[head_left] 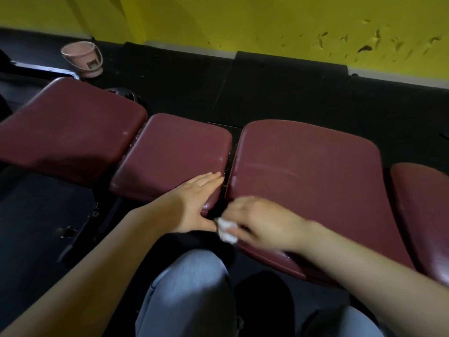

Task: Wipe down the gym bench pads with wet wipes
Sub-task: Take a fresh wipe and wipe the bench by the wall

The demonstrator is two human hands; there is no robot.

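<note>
Several maroon bench pads lie in a row. My left hand [198, 199] rests flat, fingers straight, on the near right corner of the middle small pad [175, 152]. My right hand [261, 223], blurred, grips a crumpled white wet wipe [226, 230] at the near left corner of the large pad [311, 181], right beside the gap between the two pads. The wipe touches the pad's front edge. A further pad [70, 127] sits at the left and another pad [422, 210] at the far right.
A pink bucket [83, 58] stands on the black floor mats behind the left pad. A yellow wall [267, 25] with chipped paint runs along the back. My knee in light jeans [189, 293] is below the hands, close to the bench.
</note>
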